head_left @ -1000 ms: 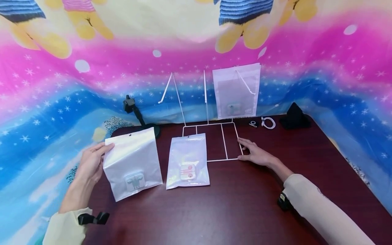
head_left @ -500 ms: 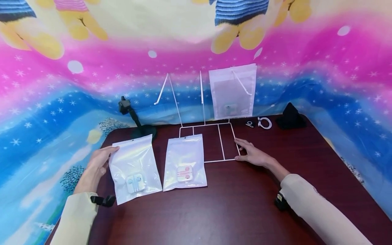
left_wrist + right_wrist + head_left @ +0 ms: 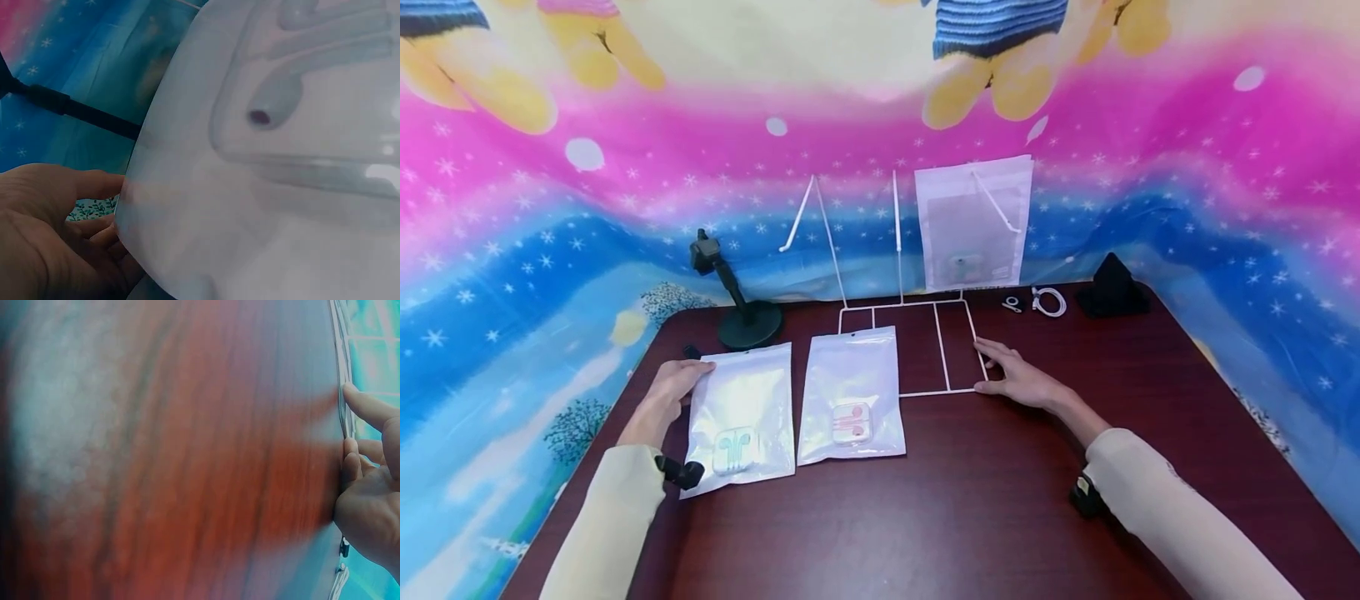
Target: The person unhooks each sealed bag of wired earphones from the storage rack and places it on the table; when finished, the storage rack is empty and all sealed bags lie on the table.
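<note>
My left hand (image 3: 664,398) pinches the upper left edge of a white zip bag (image 3: 187,206) with a small case of pale green earphones (image 3: 733,450) showing in its lower part. Beside it lies a second white zip bag (image 3: 850,375) holding pink earphones (image 3: 852,423), overlapping the front left of a white wire rack (image 3: 943,346). At the right side of the rack's base, my right hand (image 3: 1024,377) rests with its thumb and fingers spread against the wire. A third bag (image 3: 973,221) hangs on the rack's right hook; two other hooks stand bare.
A black stand with a round base (image 3: 751,323) is at the back left. Toward the back right are a coiled white cable (image 3: 1048,302), a small dark item (image 3: 1012,304) and a black triangular holder (image 3: 1112,287). A patterned cloth surrounds the dark red table (image 3: 910,525).
My left hand has moved right and lowered its bag, from tilted up to lying nearly flat beside the pink earphones' bag. The right hand stays at the rack.
</note>
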Demonstrator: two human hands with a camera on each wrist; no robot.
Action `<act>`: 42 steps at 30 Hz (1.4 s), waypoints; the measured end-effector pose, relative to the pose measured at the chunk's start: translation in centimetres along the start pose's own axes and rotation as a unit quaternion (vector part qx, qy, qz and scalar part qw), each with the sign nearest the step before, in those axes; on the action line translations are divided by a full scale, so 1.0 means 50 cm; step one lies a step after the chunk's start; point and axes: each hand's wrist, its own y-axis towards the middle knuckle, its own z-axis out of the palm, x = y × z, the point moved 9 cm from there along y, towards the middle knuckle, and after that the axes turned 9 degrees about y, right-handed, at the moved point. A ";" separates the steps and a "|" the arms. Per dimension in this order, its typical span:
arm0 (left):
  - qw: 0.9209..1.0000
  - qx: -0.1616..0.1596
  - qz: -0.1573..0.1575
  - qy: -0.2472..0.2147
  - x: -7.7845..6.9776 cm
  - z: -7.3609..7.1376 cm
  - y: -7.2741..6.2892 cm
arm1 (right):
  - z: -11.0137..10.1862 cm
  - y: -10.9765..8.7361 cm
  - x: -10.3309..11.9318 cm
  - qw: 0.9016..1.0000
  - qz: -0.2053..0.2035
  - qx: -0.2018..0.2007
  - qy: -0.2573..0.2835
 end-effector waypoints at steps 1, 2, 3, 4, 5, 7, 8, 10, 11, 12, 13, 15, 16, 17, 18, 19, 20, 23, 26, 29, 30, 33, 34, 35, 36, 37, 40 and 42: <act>1.000 -0.001 0.003 0.003 -0.003 0.001 -0.001 | 0.000 0.000 -0.001 1.000 0.002 -0.001 0.002; 1.000 -0.002 0.007 0.006 -0.006 0.001 -0.001 | 0.000 -0.001 -0.002 1.000 0.002 -0.001 0.001; 1.000 -0.003 0.009 0.008 -0.009 0.001 -0.002 | -0.001 -0.001 -0.003 1.000 0.004 -0.002 0.002; 1.000 -0.005 0.010 0.010 -0.010 0.001 -0.003 | -0.001 -0.001 -0.003 1.000 0.003 -0.002 0.000; 1.000 -0.007 0.011 0.014 -0.011 0.000 -0.003 | -0.001 -0.001 -0.003 1.000 0.002 -0.002 0.000; 1.000 -0.009 0.013 0.023 -0.012 -0.002 -0.005 | -0.001 -0.001 -0.004 1.000 0.003 0.000 0.000; 0.999 -0.009 0.016 0.028 -0.012 -0.003 -0.005 | -0.002 -0.001 -0.004 1.000 0.003 0.000 0.001; 0.999 -0.013 0.023 0.043 -0.014 -0.007 -0.007 | -0.003 -0.001 -0.005 1.000 0.004 0.002 0.003; 0.998 -0.018 0.029 0.052 -0.017 -0.009 -0.008 | -0.003 -0.001 -0.005 1.000 0.005 0.002 0.004; 0.997 -0.029 0.035 0.059 -0.020 -0.013 -0.008 | -0.003 0.000 -0.006 1.000 0.005 0.002 0.005; 0.996 -0.037 0.045 0.070 -0.025 -0.018 -0.010 | -0.004 0.000 -0.004 1.000 0.005 0.002 0.005; 0.992 -0.056 0.063 0.096 -0.036 -0.028 -0.012 | -0.004 0.001 -0.003 1.000 0.006 0.002 0.005; 0.990 -0.064 0.071 0.106 -0.043 -0.031 -0.015 | -0.005 0.001 -0.003 1.000 0.006 0.002 0.005; 0.988 -0.071 0.080 0.115 -0.050 -0.036 -0.016 | -0.005 0.001 -0.004 1.000 0.007 0.002 0.004; 0.986 -0.077 0.085 0.121 -0.056 -0.040 -0.019 | -0.004 0.002 -0.004 1.000 0.007 0.002 0.003; 0.985 -0.076 0.091 0.126 -0.064 -0.041 -0.023 | -0.004 0.002 -0.005 1.000 0.008 0.002 0.002; 0.985 -0.078 0.095 0.125 -0.072 -0.042 -0.027 | -0.004 0.002 -0.005 1.000 0.008 0.003 0.002; 0.987 -0.063 0.115 0.097 -0.109 -0.032 -0.041 | -0.003 0.003 -0.006 1.000 0.007 0.004 0.005; 0.987 -0.028 0.145 0.065 -0.162 0.002 -0.053 | -0.003 0.001 -0.008 1.000 0.007 0.006 0.011; 0.984 0.012 0.173 0.038 -0.218 0.052 -0.058 | -0.006 -0.002 -0.010 1.000 0.007 0.003 0.013; 0.983 0.023 0.180 0.030 -0.236 0.071 -0.059 | -0.007 -0.003 -0.011 1.000 0.005 0.002 0.011; 0.981 0.044 0.189 0.006 -0.277 0.133 -0.055 | -0.008 -0.004 -0.012 1.000 0.001 -0.001 0.007; 0.981 0.046 0.190 0.007 -0.287 0.153 -0.052 | -0.007 -0.005 -0.011 1.000 -0.001 -0.001 0.006; 0.980 0.046 0.191 0.007 -0.295 0.173 -0.049 | -0.005 -0.005 -0.010 1.000 -0.003 0.000 0.006; 0.980 0.046 0.194 0.012 -0.301 0.193 -0.047 | -0.004 -0.005 -0.008 1.000 -0.005 0.000 0.005; 0.980 0.041 0.196 0.018 -0.305 0.211 -0.042 | -0.003 -0.004 -0.006 1.000 -0.006 0.001 0.005; 0.977 0.028 0.205 0.053 -0.311 0.260 -0.032 | -0.001 -0.004 -0.001 1.000 -0.008 0.002 0.007; 0.975 0.025 0.207 0.072 -0.310 0.286 -0.028 | 0.000 -0.003 0.001 1.000 -0.008 0.004 0.005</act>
